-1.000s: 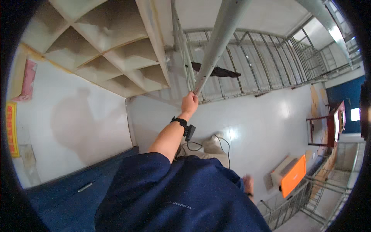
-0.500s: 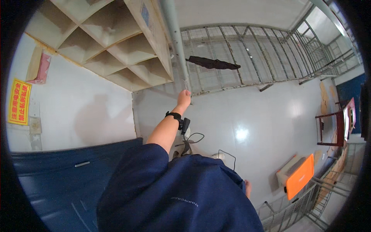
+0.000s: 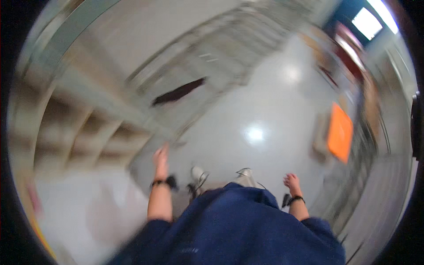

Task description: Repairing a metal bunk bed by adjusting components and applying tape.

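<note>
My left hand (image 3: pixel 161 157) hangs in the air near the shelf end and the bed frame, blurred by motion. Its fingers look parted, and nothing shows in them. My right hand (image 3: pixel 291 180) is held out low on the right over the floor, its fingers loosely bent and apart, with no object in it. Black bands with small dark devices circle both wrists. Past my left hand, a long dark cloth (image 3: pixel 179 92) lies across the slats of a metal bed frame (image 3: pixel 221 53).
A cubbyhole shelf (image 3: pixel 88 128) stands at the left. To the right sits a bin with an orange lid (image 3: pixel 340 133), beside more metal racks. A dark red piece of furniture (image 3: pixel 351 55) is at the far right. Glossy grey floor (image 3: pixel 251 110) spreads between; my shoes show below.
My left hand has come off the metal post and dropped closer to my body. My right hand has come into fuller view. The whole view has swung to the left.
</note>
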Tool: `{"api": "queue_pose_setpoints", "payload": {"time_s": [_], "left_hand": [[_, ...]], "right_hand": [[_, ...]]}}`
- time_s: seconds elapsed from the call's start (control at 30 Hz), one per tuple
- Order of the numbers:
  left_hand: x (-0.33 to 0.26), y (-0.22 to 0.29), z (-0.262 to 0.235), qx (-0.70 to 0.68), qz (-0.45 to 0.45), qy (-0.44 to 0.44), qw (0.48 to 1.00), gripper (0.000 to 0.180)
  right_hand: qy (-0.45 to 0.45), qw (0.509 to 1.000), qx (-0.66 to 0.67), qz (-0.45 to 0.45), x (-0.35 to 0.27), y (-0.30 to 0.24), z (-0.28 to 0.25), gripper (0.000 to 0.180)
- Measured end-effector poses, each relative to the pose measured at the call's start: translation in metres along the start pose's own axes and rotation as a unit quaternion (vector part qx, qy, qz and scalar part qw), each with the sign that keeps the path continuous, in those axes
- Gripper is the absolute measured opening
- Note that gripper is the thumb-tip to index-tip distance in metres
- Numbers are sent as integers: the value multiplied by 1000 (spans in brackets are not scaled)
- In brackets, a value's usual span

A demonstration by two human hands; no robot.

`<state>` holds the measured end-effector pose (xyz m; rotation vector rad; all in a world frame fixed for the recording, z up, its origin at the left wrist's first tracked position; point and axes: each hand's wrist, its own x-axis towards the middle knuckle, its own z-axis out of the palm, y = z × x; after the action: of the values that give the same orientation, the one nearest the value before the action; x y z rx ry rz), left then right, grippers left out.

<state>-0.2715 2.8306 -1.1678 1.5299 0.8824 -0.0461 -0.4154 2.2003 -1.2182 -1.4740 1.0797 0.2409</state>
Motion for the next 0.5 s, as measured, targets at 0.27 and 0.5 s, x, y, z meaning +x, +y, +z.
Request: {"api": "queue_pose_setpoints", "payload": {"time_s": [0.27,0.5], "left_hand": [[135,-122,-59,-61,29,-59,996,30],[102,-98,95,309,-166,-297,888,26]], "right_hand": [[48,990,107,79,-64,52,-16,20],[217,948,125,198,-106,156,-54,18]]}}
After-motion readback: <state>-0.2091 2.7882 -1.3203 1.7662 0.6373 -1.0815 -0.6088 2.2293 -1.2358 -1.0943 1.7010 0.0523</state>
